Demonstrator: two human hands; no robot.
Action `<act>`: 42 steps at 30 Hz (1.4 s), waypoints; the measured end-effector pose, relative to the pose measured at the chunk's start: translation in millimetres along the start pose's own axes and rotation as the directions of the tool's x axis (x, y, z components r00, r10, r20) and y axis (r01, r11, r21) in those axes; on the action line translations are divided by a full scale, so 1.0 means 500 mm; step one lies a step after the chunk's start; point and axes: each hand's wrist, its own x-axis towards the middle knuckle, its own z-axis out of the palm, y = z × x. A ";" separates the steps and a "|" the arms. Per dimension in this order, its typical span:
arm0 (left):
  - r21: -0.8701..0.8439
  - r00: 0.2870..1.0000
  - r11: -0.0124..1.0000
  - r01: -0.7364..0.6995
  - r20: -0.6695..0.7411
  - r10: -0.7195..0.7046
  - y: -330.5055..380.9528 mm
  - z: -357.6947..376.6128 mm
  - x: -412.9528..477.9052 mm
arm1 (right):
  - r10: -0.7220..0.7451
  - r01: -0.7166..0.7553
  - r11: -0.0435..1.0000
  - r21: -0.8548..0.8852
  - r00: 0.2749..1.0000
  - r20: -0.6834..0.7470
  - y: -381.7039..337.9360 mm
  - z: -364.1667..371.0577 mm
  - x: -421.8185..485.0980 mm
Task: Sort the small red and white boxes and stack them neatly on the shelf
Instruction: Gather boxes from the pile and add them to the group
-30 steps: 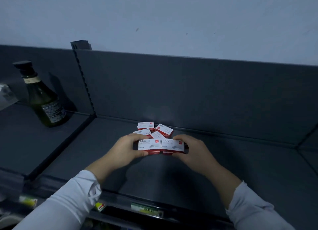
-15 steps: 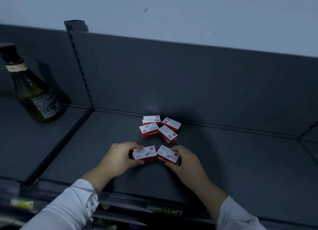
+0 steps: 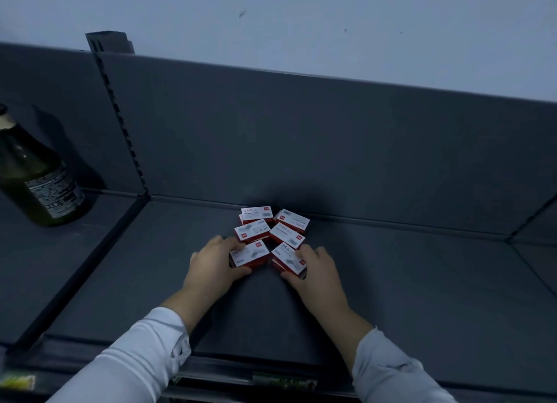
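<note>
Red and white boxes, head view: six small red and white cardboard boxes point(image 3: 286, 234) are lying flat in a tight cluster at the centre of the frame, toward the rear of the dark grey metal shelf point(image 3: 407, 282), paired in three rows.
Left hand: the left hand point(image 3: 211, 264) is gripping the left front box point(image 3: 250, 253), with the thumb curling along its near edge and the fingers wrapping its far left end.
Right hand: the right hand point(image 3: 316, 270) is pinching the right front box point(image 3: 286, 256), with fingertips lying over its top and the thumb pressing its near edge.
Front pair, direction: the left front box is running its long axis from lower left to upper right, with its "24/6" print at the left end. The right front box is slanting from upper left to lower right. A narrow gap is separating their inner ends, so the pair is making a shallow roof shape.
Rear four: two rows are sitting just beside the grey back panel point(image 3: 301, 146), also splayed rather than parallel. The rearmost left box seems to be resting on another, though I cannot tell for sure.
Progress: gathering the boxes into one spot is looking done. Squaring them up and stacking them seems mostly ahead, since every row is sitting crooked.
Surroundings: a dark green glass bottle point(image 3: 33, 173) is standing at the left edge of the frame, on the neighbouring shelf section and well apart from the boxes.
</note>
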 end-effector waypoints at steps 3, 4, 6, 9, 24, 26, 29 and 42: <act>-0.001 1.000 1.000 0.007 -0.001 -0.007 0.002 0.001 0.001 | 0.003 -0.003 1.000 0.004 1.000 -0.005 0.002 -0.002 0.005; 0.001 1.000 1.000 0.010 -0.004 -0.010 0.003 0.002 0.002 | 0.002 -0.002 1.000 0.010 1.000 -0.011 0.002 -0.003 0.006; -0.013 1.000 1.000 0.018 -0.009 -0.018 0.006 0.005 0.003 | 0.006 -0.006 1.000 0.020 1.000 -0.017 0.001 -0.002 0.008; -0.028 1.000 0.999 0.028 -0.007 -0.028 0.011 0.008 0.004 | 0.019 -0.019 1.000 0.024 1.000 -0.009 -0.002 -0.002 0.010; -0.092 0.999 0.995 0.042 -0.028 -0.045 0.035 -0.021 -0.005 | -0.078 0.077 0.997 0.015 0.993 0.088 0.023 -0.068 -0.011; -0.102 0.998 0.995 -0.001 -0.060 -0.005 0.047 -0.031 -0.004 | -0.107 0.109 0.993 -0.035 0.992 0.067 0.029 -0.089 -0.013; -0.082 0.994 0.991 -0.104 0.009 0.106 0.080 -0.041 -0.003 | -0.134 0.148 0.970 -0.191 0.987 0.083 0.034 -0.122 -0.011; 0.155 0.877 0.891 -0.427 0.312 0.366 0.271 0.023 0.001 | -0.011 0.028 0.926 -0.376 0.999 0.047 0.110 -0.232 -0.072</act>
